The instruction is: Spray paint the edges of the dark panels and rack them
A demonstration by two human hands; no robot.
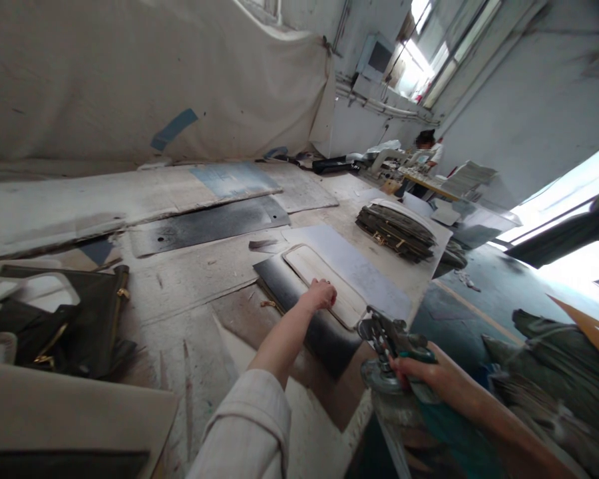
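Note:
My left hand is closed, its curled fingers on a pale panel with rounded corners. Beneath the panel lies a flat piece with a black, sprayed-looking surface, a small gold-coloured zip pull at its left edge. The undersides of those fingers are hidden. In my right hand is a spray gun, gripped by its handle, with a round-lidded cup below. The nozzle end is close to the panel's near right corner.
A stack of dark zipped pieces sits toward the table's right edge. More dark pieces with pale panels lie at left. A long board with a dark strip stretches behind. Dark cloth is heaped at right. A person sits far back.

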